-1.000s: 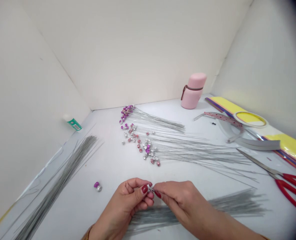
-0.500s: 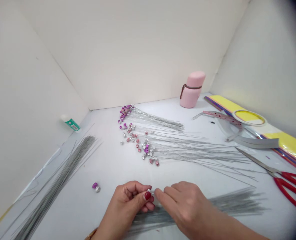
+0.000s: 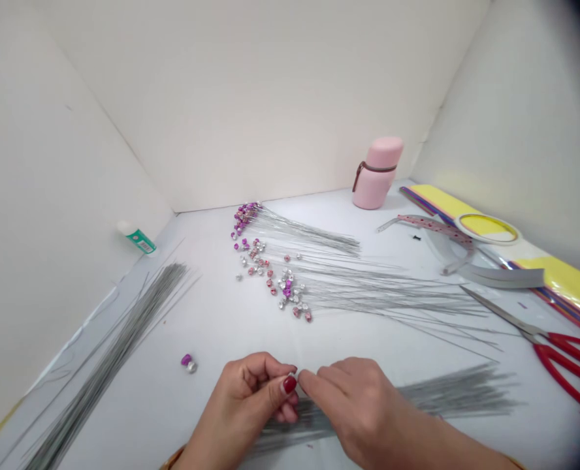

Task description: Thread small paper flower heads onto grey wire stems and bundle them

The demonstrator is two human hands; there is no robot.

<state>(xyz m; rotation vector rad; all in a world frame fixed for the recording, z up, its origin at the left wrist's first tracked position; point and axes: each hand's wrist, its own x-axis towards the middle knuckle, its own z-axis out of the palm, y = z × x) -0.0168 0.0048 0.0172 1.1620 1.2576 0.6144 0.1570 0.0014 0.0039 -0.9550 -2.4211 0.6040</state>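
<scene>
Near the front of the table, my left hand (image 3: 251, 398) pinches a small silver bead (image 3: 294, 375) between thumb and fingertips; most of it is hidden. My right hand (image 3: 363, 405) is closed right beside it, its fingertips on a thin wire that the fingers largely cover. Beneath both hands lies a loose bundle of grey wires (image 3: 461, 391). Left of my left hand, a purple bead (image 3: 186, 360) and a silver bead (image 3: 191, 367) rest together on the table.
Beaded wires (image 3: 349, 290) spread across the middle, with a purple-beaded bunch (image 3: 309, 230) behind. Another wire bundle (image 3: 123, 346) lies left, near a green-labelled tube (image 3: 140, 240). Red-handled scissors (image 3: 539, 334), a tape roll (image 3: 513, 230) and yellow sheets (image 3: 564, 281) lie right. A pink flask (image 3: 375, 176) stands behind.
My right fingertips have shifted slightly left, closer to my left thumb. The bead shows less between the fingers. Everything on the table stays in place; the view has tilted a little.
</scene>
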